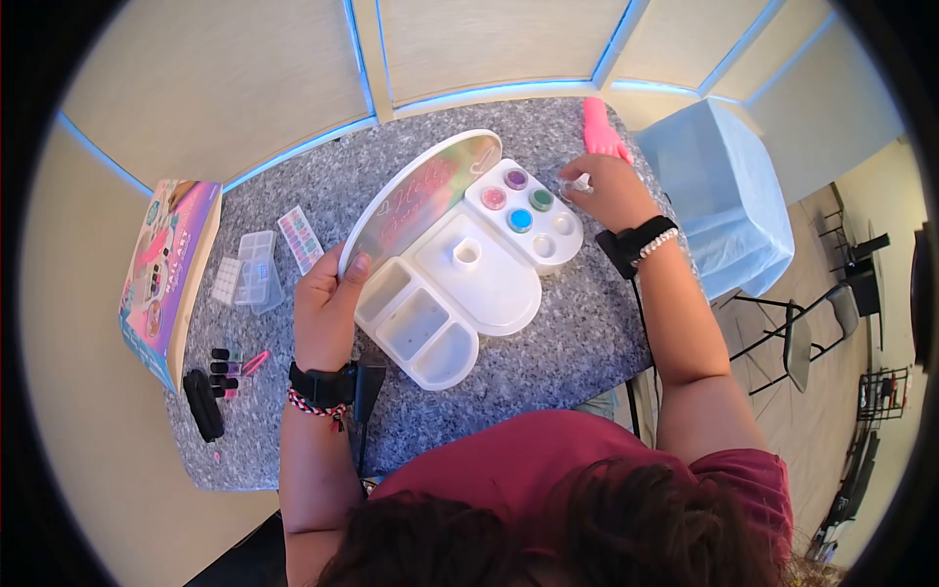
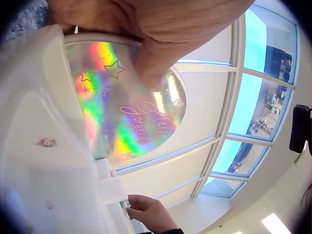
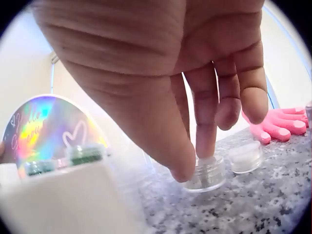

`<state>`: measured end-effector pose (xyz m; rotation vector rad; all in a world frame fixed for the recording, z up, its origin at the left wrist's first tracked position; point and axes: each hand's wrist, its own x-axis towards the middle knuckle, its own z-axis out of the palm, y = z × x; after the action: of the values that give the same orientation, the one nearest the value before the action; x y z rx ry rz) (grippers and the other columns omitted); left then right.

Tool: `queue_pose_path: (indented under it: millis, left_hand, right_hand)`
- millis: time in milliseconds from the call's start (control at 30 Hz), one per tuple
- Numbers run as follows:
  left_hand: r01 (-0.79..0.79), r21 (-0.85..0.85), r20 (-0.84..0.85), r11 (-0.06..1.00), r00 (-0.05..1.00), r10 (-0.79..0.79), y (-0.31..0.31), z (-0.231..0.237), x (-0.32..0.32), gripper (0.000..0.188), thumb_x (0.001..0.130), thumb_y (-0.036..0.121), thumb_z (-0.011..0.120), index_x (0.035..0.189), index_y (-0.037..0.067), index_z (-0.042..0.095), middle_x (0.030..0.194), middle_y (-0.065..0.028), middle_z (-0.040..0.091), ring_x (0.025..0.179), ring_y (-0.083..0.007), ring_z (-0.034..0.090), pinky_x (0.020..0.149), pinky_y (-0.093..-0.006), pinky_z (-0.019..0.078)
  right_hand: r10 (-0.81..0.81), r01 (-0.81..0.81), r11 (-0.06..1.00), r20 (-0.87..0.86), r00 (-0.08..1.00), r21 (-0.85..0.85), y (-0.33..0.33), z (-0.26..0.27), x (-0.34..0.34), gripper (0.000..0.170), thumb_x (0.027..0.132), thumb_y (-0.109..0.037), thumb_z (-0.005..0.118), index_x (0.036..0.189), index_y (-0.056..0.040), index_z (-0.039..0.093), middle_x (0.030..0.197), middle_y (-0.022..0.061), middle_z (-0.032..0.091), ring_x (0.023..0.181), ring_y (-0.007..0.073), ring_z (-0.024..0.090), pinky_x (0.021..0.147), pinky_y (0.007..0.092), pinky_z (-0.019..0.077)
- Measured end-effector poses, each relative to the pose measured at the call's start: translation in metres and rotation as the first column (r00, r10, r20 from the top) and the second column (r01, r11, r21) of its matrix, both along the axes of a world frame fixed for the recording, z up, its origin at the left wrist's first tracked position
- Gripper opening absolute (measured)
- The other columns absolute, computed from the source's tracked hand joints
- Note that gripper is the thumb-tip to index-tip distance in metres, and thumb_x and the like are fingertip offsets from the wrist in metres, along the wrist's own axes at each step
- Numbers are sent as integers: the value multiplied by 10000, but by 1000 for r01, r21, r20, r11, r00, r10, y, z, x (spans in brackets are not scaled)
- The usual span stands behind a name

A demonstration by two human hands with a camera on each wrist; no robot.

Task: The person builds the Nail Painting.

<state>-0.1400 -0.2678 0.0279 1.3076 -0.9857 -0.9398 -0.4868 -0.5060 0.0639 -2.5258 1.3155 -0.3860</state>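
Note:
My left hand (image 1: 328, 308) grips the near end of a shiny half-round mirror panel (image 1: 416, 201), thumb on its front face. The panel, lettered and iridescent, stands along the back of a white organizer (image 1: 509, 303) with compartments. Thumb and fingers of my right hand (image 1: 616, 191) pinch a small clear jar (image 3: 209, 178) close over the table, beyond the organizer's right end. A second clear jar (image 3: 245, 157) stands beside it. Purple (image 1: 515, 179), pink (image 1: 493, 199), green (image 1: 540, 200) and blue (image 1: 520, 220) glitter pots sit in the organizer's round wells; other wells nearby hold nothing.
A pink model hand (image 1: 602, 127) lies at the far right table edge. To the left are a nail art box (image 1: 171, 279), clear plastic cases (image 1: 257, 269), a sticker sheet (image 1: 300, 239), small polish bottles (image 1: 225, 370) and a black pouch (image 1: 203, 405). A covered object (image 1: 719, 196) stands right.

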Motion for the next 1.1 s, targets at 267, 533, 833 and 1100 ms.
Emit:
queue_pose_path:
  millis: [267,533,833,1100]
  left_hand:
    - [0,25,45,1000,999,-1,1,6,-4,371,1144,269,638,1383,-7,702,1207,-18,765,1079,-75,653,980,-276,509]
    - [-12,6,23,1000,1000,12,1,1,-1,362,1126,226,669,1393,-16,704,1198,-36,777,1068,-79,667,962,-265,524]
    - [2,10,39,1000,999,-2,1,2,-1,359,1150,251,624,1376,-18,698,1200,-30,766,1073,-77,655,979,-273,510]
    - [6,1,40,1000,999,-6,1,-1,0,362,1150,252,623,1375,-21,696,1202,-32,765,1071,-77,656,978,-274,511]
  right_hand:
    - [115,-161,978,307,945,131,81,49,11,292,857,-68,833,1137,-23,764,1074,133,756,911,237,747,829,370,624]
    - [143,-184,975,279,949,125,95,36,22,227,864,-53,816,1071,-1,739,1056,180,751,911,292,763,819,394,623]
    - [158,-179,980,209,965,84,92,35,24,272,861,-91,842,1103,-16,741,1052,184,771,954,326,768,852,421,609]
    - [-133,97,970,-152,979,-224,0,0,-14,312,894,-135,814,1206,-114,816,1129,169,797,1076,328,759,918,469,599]
